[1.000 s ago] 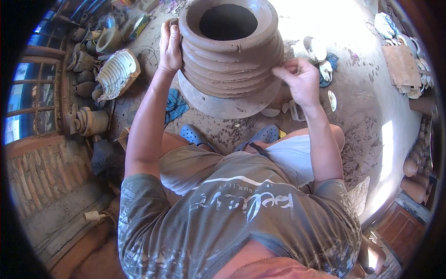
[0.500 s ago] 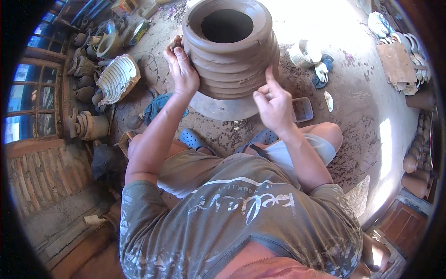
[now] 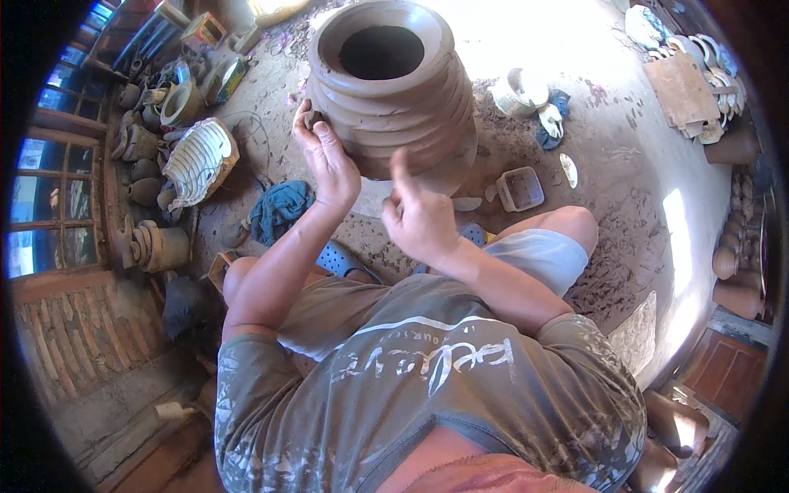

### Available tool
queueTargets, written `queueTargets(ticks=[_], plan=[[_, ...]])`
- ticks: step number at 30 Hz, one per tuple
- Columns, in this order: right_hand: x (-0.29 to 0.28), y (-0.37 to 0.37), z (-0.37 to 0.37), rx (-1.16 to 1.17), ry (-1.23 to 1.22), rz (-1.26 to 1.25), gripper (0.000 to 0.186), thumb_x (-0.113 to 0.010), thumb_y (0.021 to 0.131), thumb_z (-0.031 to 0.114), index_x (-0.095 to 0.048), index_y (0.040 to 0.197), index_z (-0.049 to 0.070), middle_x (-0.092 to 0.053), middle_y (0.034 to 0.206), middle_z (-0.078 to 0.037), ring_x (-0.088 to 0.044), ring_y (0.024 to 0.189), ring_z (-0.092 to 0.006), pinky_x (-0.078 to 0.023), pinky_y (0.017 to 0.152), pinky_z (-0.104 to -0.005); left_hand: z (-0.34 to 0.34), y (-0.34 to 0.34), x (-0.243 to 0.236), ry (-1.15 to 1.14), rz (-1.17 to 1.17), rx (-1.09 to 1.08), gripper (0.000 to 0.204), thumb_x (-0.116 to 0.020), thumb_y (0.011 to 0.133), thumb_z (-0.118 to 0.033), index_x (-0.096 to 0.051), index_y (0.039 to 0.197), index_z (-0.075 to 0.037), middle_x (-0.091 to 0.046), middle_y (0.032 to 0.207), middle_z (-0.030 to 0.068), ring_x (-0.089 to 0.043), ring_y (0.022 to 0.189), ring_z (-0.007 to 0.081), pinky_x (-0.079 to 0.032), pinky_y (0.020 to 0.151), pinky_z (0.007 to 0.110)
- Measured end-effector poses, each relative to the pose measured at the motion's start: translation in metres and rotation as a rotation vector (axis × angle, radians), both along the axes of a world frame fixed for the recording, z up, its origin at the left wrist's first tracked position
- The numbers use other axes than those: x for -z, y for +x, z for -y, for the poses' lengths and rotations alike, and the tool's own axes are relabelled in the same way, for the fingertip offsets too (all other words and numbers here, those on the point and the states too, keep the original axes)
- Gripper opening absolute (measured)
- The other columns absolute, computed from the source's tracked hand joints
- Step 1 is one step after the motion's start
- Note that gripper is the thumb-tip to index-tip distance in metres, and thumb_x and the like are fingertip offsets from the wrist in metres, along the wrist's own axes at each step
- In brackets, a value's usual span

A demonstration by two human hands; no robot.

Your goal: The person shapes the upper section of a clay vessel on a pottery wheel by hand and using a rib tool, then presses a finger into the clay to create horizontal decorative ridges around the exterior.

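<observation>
A big wet clay pot (image 3: 393, 123) with a thick rolled rim and ridged walls stands upright on a round grey wheel head (image 3: 454, 174). My left hand (image 3: 329, 168) is at the pot's left side, with a small dark brown lump (image 3: 312, 119), which looks like clay, between its thumb and fingers. Low at the front of the pot is my right hand (image 3: 421, 220), index finger stretched upward and the other fingers curled, holding nothing visible. That fingertip overlaps the lower wall; whether it touches cannot be told.
A clear plastic tub (image 3: 521, 190) lies right of the wheel, with a white bucket (image 3: 521, 92) farther back. A teal cloth (image 3: 279, 212) and a ribbed white mould (image 3: 200, 163) are on the left. Several pots line the left wall; more pots (image 3: 737, 300) stand at the right.
My right hand has swung leftward from the pot's right side to its lower front. My left hand stays by the left wall, slightly lower. The view has shifted a little.
</observation>
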State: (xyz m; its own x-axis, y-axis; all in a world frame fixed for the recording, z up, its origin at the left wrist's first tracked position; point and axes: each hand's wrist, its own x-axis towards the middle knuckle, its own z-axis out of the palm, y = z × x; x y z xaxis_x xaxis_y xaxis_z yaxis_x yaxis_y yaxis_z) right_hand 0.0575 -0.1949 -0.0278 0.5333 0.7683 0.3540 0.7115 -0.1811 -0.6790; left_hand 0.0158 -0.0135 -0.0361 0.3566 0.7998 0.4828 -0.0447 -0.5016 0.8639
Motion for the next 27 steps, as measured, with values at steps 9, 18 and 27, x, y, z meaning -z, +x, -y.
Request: queueTargets(ticks=[9, 18, 27], plan=[[-0.049, 0.034, 0.009, -0.070, 0.357, 0.201, 0.043, -0.080, 0.091, 0.012, -0.072, 0.131, -0.002, -0.073, 0.105, -0.012, -0.071, 0.093, -0.0284, -0.060, 0.080, -0.0384, 0.030, -0.049, -0.055, -0.040, -0.346, 0.539, 0.034, -0.052, 0.115, -0.028, -0.068, 0.114, 0.002, -0.068, 0.100, 0.0120, -0.066, 0.095, 0.0226, -0.054, 0.084, 0.037], [-0.039, 0.053, 0.027, -0.209, 0.303, 0.240, 0.029, -0.079, 0.086, 0.002, -0.074, 0.114, -0.003, -0.074, 0.099, -0.013, -0.069, 0.089, -0.0302, -0.058, 0.077, -0.0400, 0.038, -0.038, -0.048, -0.440, -0.504, 0.972, 0.052, -0.047, 0.117, -0.046, -0.069, 0.111, 0.001, -0.060, 0.084, 0.0025, -0.057, 0.083, 0.0132, -0.049, 0.074, 0.032], [-0.043, 0.063, 0.033, -0.124, 0.300, 0.210, 0.016, -0.079, 0.090, 0.002, -0.077, 0.105, -0.004, -0.078, 0.097, -0.016, -0.075, 0.087, -0.0310, -0.061, 0.078, -0.0394, 0.051, -0.036, -0.052, -0.384, -0.408, 0.736, 0.039, -0.049, 0.117, -0.034, -0.063, 0.122, 0.002, -0.063, 0.094, 0.0041, -0.058, 0.088, 0.0144, -0.050, 0.080, 0.031]])
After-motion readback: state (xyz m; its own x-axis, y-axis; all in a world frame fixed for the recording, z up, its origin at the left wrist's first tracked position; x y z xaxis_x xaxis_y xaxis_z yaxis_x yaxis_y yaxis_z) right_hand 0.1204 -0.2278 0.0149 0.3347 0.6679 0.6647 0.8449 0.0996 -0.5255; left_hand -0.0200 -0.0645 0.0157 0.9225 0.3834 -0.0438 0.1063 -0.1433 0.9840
